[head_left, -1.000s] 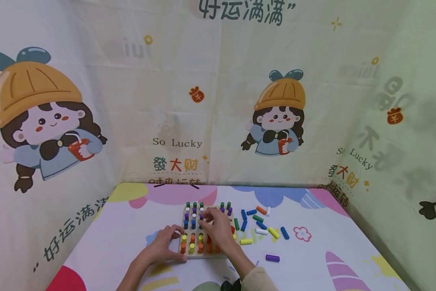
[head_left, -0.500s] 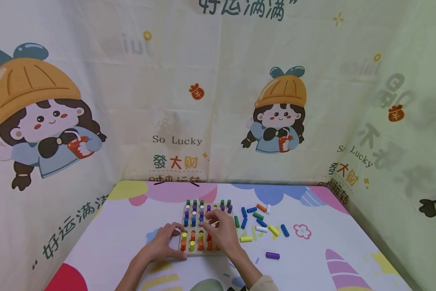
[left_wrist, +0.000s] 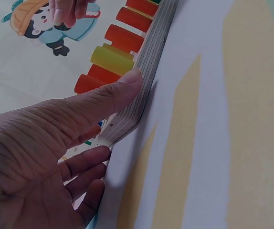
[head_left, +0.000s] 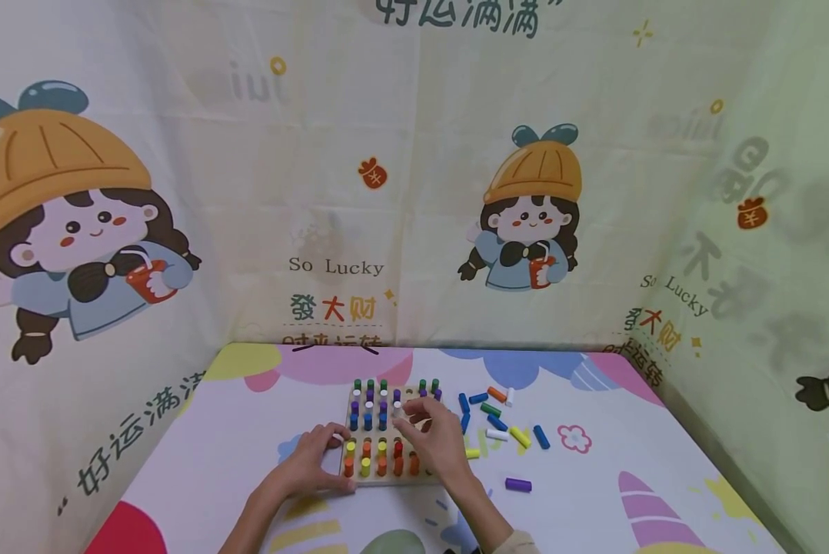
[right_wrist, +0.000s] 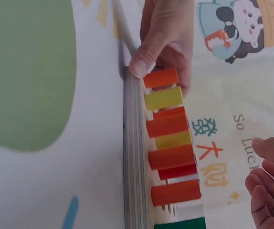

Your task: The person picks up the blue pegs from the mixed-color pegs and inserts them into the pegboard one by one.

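Note:
A wooden pegboard (head_left: 374, 434) stands on the table with rows of upright coloured pegs. My left hand (head_left: 312, 462) holds its near left corner. In the left wrist view the thumb (left_wrist: 127, 81) lies against the board's layered edge (left_wrist: 149, 71), beside orange and yellow pegs (left_wrist: 112, 58), and the other fingers bend round the side. Over the right part of the board is my right hand (head_left: 434, 435), its thumb and index finger apart, close to a standing white peg (head_left: 397, 409). No peg shows between the right fingers (right_wrist: 266, 148) in the right wrist view.
Loose pegs in blue, green, orange, white and yellow lie right of the board, among them a yellow peg (head_left: 521, 438). Nearer me is a purple peg (head_left: 518, 485). Printed cloth walls (head_left: 428, 308) rise behind the table and at both sides.
My right hand has shifted slightly right and away from the peg rows, and a white peg now shows upright by its fingertips. The left hand keeps its place on the board.

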### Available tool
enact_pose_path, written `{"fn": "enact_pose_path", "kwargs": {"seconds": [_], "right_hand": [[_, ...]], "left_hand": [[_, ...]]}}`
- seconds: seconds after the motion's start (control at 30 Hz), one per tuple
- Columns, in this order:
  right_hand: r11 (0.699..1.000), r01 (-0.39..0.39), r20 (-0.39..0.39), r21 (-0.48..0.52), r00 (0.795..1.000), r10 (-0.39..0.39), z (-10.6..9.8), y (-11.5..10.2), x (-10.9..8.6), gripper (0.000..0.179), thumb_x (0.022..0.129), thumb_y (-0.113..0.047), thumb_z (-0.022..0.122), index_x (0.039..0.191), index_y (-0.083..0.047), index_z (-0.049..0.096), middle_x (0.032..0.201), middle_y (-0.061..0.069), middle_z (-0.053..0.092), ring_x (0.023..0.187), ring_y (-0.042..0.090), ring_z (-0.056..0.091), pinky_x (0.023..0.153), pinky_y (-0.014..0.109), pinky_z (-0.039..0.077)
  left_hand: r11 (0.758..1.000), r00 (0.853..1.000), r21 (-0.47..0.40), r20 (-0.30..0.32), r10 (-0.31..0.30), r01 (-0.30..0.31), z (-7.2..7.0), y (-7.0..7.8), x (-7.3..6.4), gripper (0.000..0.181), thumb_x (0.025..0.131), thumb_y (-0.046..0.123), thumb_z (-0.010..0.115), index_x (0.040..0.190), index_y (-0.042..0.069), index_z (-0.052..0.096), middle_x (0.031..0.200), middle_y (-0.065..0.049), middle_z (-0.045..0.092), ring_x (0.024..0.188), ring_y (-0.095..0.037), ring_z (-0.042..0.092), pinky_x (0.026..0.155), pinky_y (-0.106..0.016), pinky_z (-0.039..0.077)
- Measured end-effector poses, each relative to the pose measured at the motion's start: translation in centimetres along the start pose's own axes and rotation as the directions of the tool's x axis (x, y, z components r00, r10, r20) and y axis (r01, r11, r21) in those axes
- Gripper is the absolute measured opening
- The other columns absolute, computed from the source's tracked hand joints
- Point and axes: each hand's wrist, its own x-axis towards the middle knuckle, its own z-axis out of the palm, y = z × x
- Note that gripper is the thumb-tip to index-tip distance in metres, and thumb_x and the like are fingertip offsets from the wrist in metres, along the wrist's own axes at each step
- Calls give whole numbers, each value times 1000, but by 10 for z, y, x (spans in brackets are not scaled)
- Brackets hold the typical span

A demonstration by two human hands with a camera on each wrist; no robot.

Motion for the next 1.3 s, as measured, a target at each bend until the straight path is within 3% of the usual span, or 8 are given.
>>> {"fn": "enact_pose_path", "kwargs": {"seconds": [0.33,1.0,1.3], "right_hand": [[999,-19,-45,41,999,20,-19,9,-4,23,89,-23,81,105,-9,72,96,1,71,87,15,64,74,22,53],[993,-113,-106,-29,988,109,-38,30,-7,25,89,-23,82,108,-8,73,100,2,73,86,14,65,75,24,52],[991,-128,-133,-38,984,122,-43,39,-8,25,89,-21,82,107,-6,72,103,12,74,87,17,66,75,23,53]], "left_hand": [[1000,1000,-6,-2,-7,7,3,1,1,69,69,38,96,121,19,56,123,-8,59,120,-35,47,101,-65,40],[1000,1000,-5,-5,-9,9,3,0,1,68,68,37,96,120,20,56,122,-7,58,120,-35,48,102,-65,41],[1000,1000,-6,-10,-23,23,3,0,0,69,68,37,97,120,20,56,122,-7,59,120,-35,47,101,-65,42]]}}
